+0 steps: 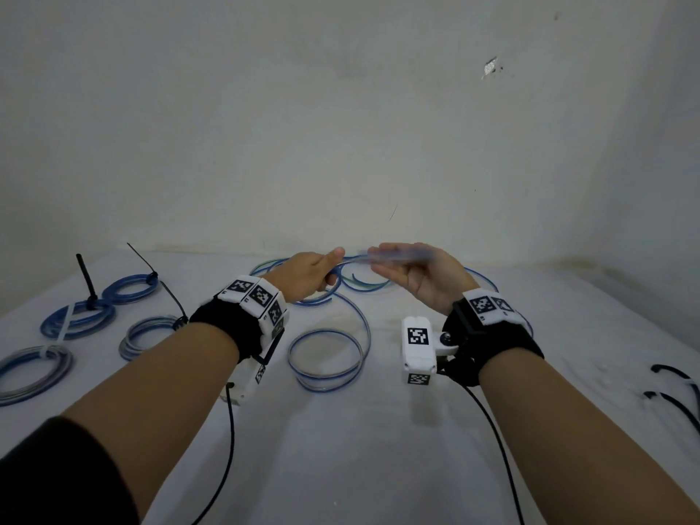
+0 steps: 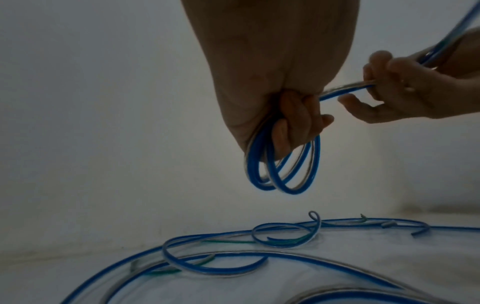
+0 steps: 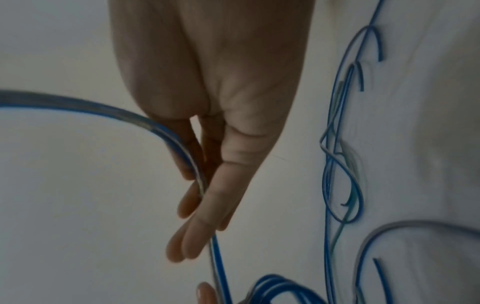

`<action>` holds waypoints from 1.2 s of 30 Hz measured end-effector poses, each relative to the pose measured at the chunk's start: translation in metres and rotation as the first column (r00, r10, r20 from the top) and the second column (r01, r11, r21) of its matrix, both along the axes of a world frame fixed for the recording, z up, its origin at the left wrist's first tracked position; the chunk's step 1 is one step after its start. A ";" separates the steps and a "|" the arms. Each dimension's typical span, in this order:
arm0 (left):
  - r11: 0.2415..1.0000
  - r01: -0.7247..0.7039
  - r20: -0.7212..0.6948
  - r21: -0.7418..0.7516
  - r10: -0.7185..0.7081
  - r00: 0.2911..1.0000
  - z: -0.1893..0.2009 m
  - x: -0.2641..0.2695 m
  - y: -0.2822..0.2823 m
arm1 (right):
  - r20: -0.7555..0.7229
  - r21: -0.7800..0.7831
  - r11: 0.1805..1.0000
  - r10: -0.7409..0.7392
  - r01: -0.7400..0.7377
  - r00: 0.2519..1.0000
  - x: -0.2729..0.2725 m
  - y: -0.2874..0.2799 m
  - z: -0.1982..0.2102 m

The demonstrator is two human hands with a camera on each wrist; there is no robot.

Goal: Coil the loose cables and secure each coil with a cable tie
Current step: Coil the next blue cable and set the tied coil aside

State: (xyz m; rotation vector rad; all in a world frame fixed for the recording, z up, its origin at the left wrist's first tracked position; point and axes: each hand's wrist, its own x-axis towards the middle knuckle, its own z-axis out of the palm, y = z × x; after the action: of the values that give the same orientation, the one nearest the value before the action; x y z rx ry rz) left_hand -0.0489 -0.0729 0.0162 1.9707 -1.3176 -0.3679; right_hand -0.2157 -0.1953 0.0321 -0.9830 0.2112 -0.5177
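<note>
Both hands raised above the white table (image 1: 341, 430), near the far wall. Left hand (image 1: 307, 274) fisted around a small coil (image 2: 283, 166) of blue-and-clear cable, loops hanging below the curled fingers (image 2: 298, 121). Right hand (image 1: 420, 276) just beside it, fingers nearly straight, the cable's free run (image 3: 85, 107) passing between them; blurred in head view. More loose cable (image 1: 325, 358) on table beneath. Four tied coils (image 1: 130, 288) at left; spare black ties (image 1: 674, 392) at right edge.
</note>
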 end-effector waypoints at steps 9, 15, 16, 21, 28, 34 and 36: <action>0.982 0.163 -0.465 -0.098 -0.190 0.865 0.008 -0.026 -0.006 | 0.054 0.241 0.925 -0.315 0.294 0.948 0.024 0.007 0.001; 0.970 0.118 -0.604 -0.212 -0.224 0.765 0.017 -0.027 -0.006 | -0.252 -0.376 0.805 -0.565 0.458 0.786 0.029 0.000 -0.012; 0.967 0.111 -0.629 -0.229 -0.234 0.741 0.019 -0.027 -0.005 | -0.237 -0.526 0.727 -0.624 0.442 0.745 0.028 -0.002 -0.015; 0.940 0.096 -0.707 -0.327 -0.310 0.636 0.028 -0.032 -0.004 | -0.134 -0.898 0.426 -0.504 0.111 0.853 0.031 -0.004 -0.028; 0.864 -0.003 -0.745 -0.503 -0.432 0.509 0.032 -0.033 -0.006 | -0.205 -0.846 0.519 -0.522 0.117 0.828 0.035 0.002 -0.036; 0.813 -0.106 -0.751 -0.572 -0.467 0.466 0.026 -0.028 -0.008 | -0.107 -0.665 0.711 -0.395 0.230 0.913 0.030 0.014 -0.034; 0.799 -0.140 -0.753 -0.585 -0.470 0.461 0.024 -0.030 -0.009 | -0.095 -0.597 0.771 -0.343 0.222 0.935 0.029 0.017 -0.031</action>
State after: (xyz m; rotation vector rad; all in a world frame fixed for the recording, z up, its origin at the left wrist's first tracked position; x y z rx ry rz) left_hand -0.0786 -0.0821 0.0406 0.8217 -0.7534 -0.8427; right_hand -0.1866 -0.1779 0.0015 -1.6232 0.4027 -0.7894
